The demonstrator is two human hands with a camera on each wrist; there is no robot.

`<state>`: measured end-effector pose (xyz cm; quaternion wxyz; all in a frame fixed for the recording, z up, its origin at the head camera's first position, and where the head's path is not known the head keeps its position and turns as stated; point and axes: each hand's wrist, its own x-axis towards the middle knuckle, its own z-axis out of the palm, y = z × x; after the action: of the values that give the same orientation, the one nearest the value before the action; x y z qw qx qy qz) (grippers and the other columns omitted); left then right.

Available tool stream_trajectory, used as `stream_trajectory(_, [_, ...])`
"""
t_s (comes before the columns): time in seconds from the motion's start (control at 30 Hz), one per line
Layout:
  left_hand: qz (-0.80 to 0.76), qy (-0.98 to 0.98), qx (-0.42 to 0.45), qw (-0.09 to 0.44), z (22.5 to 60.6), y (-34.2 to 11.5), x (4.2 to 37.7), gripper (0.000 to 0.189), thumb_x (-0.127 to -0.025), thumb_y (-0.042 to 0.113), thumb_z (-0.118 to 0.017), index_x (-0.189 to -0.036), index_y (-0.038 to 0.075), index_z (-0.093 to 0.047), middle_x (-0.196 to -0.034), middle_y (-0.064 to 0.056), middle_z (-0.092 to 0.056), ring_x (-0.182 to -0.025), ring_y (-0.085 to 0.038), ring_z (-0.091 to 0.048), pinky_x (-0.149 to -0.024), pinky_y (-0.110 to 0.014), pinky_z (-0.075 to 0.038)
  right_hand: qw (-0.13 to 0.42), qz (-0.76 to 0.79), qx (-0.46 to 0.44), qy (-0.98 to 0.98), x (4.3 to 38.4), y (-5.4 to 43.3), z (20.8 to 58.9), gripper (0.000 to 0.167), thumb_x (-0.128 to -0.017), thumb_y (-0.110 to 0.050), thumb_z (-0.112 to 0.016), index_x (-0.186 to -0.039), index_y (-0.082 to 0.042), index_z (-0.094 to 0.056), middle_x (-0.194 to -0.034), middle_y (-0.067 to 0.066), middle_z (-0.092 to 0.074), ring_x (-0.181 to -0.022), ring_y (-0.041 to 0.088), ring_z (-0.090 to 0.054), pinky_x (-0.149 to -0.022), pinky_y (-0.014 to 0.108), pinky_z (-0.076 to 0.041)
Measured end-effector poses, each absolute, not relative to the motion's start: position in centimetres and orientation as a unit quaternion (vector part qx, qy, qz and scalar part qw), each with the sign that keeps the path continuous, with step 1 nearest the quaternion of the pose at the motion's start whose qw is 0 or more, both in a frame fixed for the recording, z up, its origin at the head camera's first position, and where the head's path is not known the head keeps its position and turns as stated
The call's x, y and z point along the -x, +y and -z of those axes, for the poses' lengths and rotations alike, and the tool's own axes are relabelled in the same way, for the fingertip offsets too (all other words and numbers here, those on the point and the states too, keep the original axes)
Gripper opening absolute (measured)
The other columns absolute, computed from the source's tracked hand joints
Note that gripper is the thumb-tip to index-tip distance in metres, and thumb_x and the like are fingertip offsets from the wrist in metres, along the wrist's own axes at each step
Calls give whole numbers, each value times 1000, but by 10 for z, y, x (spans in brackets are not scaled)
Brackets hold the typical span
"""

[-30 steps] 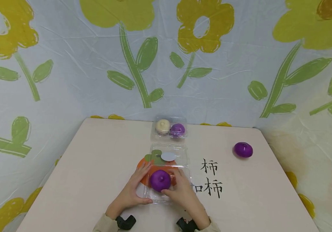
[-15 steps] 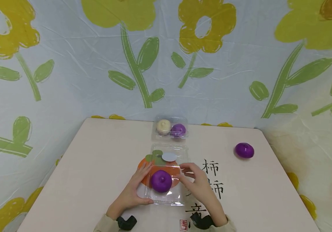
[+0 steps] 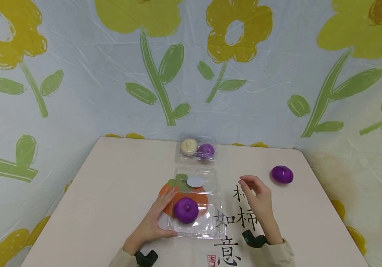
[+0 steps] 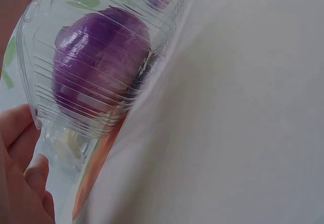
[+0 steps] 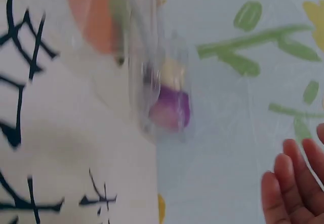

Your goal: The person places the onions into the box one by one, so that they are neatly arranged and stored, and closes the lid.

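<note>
A purple onion (image 3: 186, 210) sits in the left part of a clear plastic box (image 3: 209, 226), whose lid (image 3: 207, 172) lies open on the far side. My left hand (image 3: 152, 222) rests along the box's left side, fingers extended and thumb by the near left corner. In the left wrist view, fingertips touch the ribbed box wall (image 4: 45, 77). My right hand (image 3: 261, 198) is held above the table right of the box, fingers loosely bent and holding nothing. Beyond it, at the right, lies another purple onion (image 3: 282, 174).
At the table's far edge stands a second clear box (image 3: 194, 158) holding a cream onion (image 3: 189, 147) and a purple onion (image 3: 205, 151). An orange printed persimmon (image 3: 204, 202) and black written characters (image 3: 229, 254) mark the table (image 3: 110, 178). A flowered cloth (image 3: 94, 100) hangs behind and at the sides.
My right hand has let go of the purple onion in the box and moved right, away from it. The left hand stays beside the box.
</note>
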<state>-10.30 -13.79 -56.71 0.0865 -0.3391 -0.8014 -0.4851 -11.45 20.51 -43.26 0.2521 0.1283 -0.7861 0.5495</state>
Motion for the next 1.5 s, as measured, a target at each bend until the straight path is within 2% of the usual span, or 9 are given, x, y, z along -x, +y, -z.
stream_trajectory(0.2, [486,-803,334,82,568,-137,101,117,-63,44,-91,-155,4,-31,-162,-14,-25,-146,-49,-14,-122,-31,-2,323,-525,-73,-784,128,234,439,13,-85,18,-63,-98,17,-65,-84,27,-64,-73,8,-60,-70,11,-49])
stream_trajectory(0.33, [485,-802,337,87,568,-137,100,116,-64,47,-90,-155,4,-31,-162,-14,-25,-146,-48,-14,-123,-34,-3,361,-494,-10,-791,140,257,448,13,-88,10,-65,-101,14,-65,-87,18,-64,-75,5,-56,-69,10,-46])
stream_trajectory(0.5, [484,-803,336,86,568,-137,100,116,-65,50,-88,-155,5,-31,-162,-13,-25,-146,-48,-14,-123,-35,-4,365,-520,69,-769,165,300,477,25,-90,1,-68,-112,11,-62,-107,7,-59,-92,11,-54,-78,15,-47])
stream_trajectory(0.6, [482,-805,335,87,568,-137,100,116,-65,50,-89,-155,5,-31,-162,-13,-25,-146,-49,-15,-123,-36,-5,343,-559,111,-747,181,325,493,41,-89,-3,-72,-125,6,-55,-130,6,-52,-115,15,-46,-97,25,-43])
stream_trajectory(0.7, [480,-807,333,85,567,-137,101,117,-64,49,-89,-155,5,-31,-162,-12,-25,-146,-49,-15,-122,-34,-4,287,-604,161,-726,192,344,501,64,-87,-11,-76,-142,-7,-42,-151,5,-33,-138,20,-28,-115,33,-29])
stream_trajectory(0.8, [480,-807,333,82,567,-137,101,117,-64,47,-90,-155,6,-30,-162,-12,-25,-147,-47,-15,-122,-30,-3,223,-612,209,-729,199,357,506,88,-86,-22,-79,-154,-19,-23,-160,3,-14,-147,21,-11,-122,37,-15])
stream_trajectory(0.9, [483,-806,333,80,567,-137,102,117,-64,46,-90,-155,6,-30,-162,-12,-25,-147,-46,-14,-122,-28,-1,181,-591,235,-750,203,364,510,100,-85,-28,-79,-158,-19,-11,-163,8,-6,-150,25,-6,-123,40,-11])
stream_trajectory(1.2, [485,-804,336,79,565,-136,102,116,-64,48,-90,-155,6,-31,-162,-13,-24,-146,-48,-15,-122,-29,-1,102,-568,244,-780,200,374,523,106,-86,-22,-79,-159,-15,-2,-164,15,-9,-149,32,-15,-122,45,-16])
stream_trajectory(1.5, [480,-809,331,79,565,-138,102,115,-66,50,-89,-155,7,-31,-162,-15,-24,-147,-47,-15,-122,-30,0,124,-583,245,-765,199,375,530,97,-86,-20,-79,-158,-12,-15,-162,16,-17,-147,32,-20,-122,43,-16])
